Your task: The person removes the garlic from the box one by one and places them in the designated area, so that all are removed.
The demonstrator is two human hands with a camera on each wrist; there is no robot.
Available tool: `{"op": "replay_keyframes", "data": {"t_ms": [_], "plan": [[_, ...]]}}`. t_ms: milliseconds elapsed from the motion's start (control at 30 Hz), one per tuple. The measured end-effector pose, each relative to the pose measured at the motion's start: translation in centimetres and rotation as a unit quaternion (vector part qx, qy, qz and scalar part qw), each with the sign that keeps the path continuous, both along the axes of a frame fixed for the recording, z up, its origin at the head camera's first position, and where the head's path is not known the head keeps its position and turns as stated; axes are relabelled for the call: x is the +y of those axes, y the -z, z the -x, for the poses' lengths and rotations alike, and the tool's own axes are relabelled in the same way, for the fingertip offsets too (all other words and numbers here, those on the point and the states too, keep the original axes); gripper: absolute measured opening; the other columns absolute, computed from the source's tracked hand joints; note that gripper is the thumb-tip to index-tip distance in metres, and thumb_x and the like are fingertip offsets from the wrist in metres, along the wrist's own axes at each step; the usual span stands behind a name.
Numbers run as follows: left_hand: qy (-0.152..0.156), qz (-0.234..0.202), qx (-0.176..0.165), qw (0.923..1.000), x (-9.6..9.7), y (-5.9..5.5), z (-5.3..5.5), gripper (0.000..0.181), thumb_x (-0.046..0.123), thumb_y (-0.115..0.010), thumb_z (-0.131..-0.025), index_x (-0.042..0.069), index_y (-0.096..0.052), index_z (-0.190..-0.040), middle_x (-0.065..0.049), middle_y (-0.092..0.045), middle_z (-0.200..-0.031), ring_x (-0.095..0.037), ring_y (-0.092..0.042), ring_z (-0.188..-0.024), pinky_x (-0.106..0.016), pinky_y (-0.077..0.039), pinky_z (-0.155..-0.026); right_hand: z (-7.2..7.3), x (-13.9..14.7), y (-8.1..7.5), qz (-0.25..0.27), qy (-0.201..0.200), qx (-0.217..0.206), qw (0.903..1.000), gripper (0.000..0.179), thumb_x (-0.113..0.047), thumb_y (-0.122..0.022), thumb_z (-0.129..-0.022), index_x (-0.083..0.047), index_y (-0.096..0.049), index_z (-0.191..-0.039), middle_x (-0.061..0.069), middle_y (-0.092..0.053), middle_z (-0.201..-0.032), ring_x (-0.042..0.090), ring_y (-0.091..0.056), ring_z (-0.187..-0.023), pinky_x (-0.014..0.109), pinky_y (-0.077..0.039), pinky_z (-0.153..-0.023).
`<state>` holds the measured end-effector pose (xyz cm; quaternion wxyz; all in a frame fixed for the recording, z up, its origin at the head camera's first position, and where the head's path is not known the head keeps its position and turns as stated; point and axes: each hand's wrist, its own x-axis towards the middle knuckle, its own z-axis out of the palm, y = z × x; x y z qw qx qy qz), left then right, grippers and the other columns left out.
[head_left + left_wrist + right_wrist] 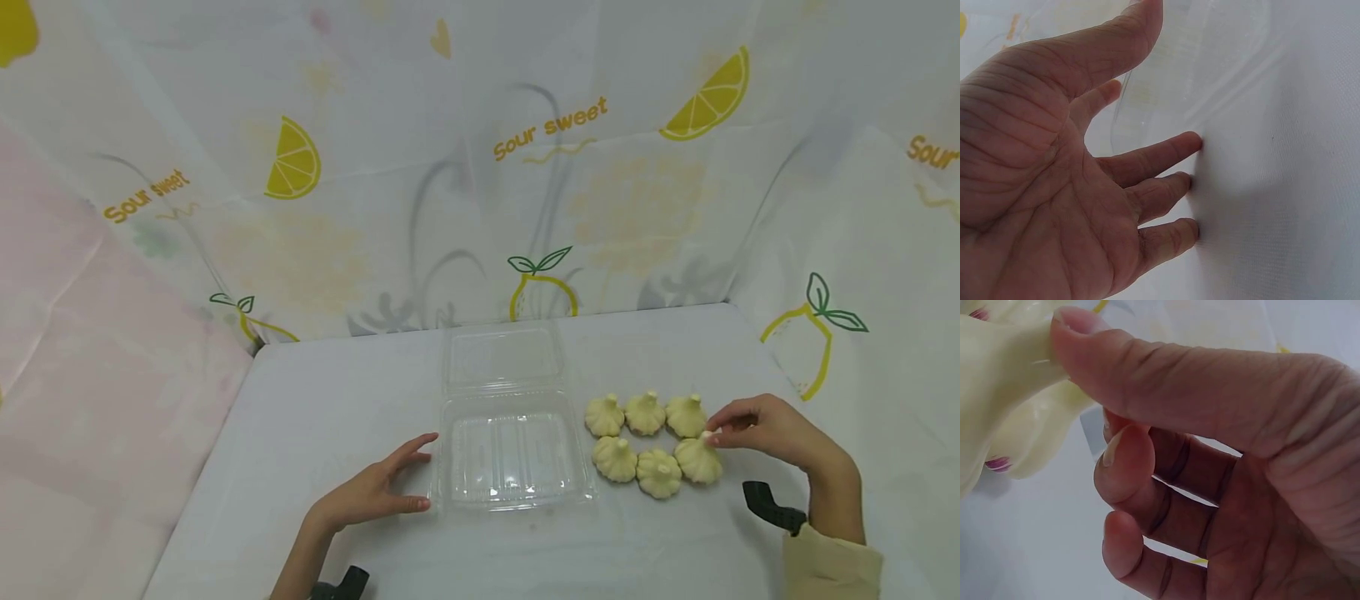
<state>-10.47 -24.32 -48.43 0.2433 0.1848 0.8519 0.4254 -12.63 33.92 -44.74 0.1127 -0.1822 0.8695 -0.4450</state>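
Beside the left edge of a clear plastic clamshell box (517, 450), my left hand (375, 492) spreads its fingers, thumb and index close to the rim. The left wrist view shows its palm with nothing in it and several fingertips (1188, 142) down at the white surface. My right hand (765, 429) pinches the stem of the front-right garlic bulb (699, 463) with thumb and index finger. In the right wrist view the thumb lies against that pale stem (1029, 356), hiding most of the index finger, while the other fingers curl loosely.
Several more garlic bulbs (647, 413) stand in two rows right of the box. The box's lid (504, 354) lies folded back behind its base. A lemon-print cloth (465, 167) hangs behind the white table (330, 400).
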Motion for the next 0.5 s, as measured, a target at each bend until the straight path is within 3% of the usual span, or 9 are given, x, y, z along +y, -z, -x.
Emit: {"op": "replay_keyframes", "data": {"t_ms": [233, 500], "plan": [[0.005, 0.001, 0.008, 1.0, -0.11, 0.15, 0.01, 0.087, 0.044, -0.077, -0.084, 0.037, -0.026, -0.154, -0.006, -0.051, -0.144, -0.034, -0.037, -0.139, -0.064, -0.026, -0.105, 0.01, -0.29, -0.22, -0.002, 0.005, -0.025, 0.9997, 0.013, -0.009, -0.074, -0.088, 0.001, -0.073, -0.097, 0.0, -0.071, -0.084, 0.008, -0.062, -0.072, 0.029, -0.052, -0.063], [0.009, 0.002, 0.005, 0.9999, -0.17, 0.12, 0.1, 0.087, 0.044, -0.076, -0.085, 0.036, -0.025, -0.155, -0.008, -0.05, -0.144, -0.035, -0.037, -0.139, -0.065, -0.026, -0.105, -0.05, -0.61, -0.97, -0.049, 0.025, -0.043, 0.9976, 0.018, -0.018, -0.076, -0.088, -0.004, -0.071, -0.099, -0.003, -0.063, -0.076, 0.009, -0.056, -0.069, 0.027, -0.047, -0.062]]}}
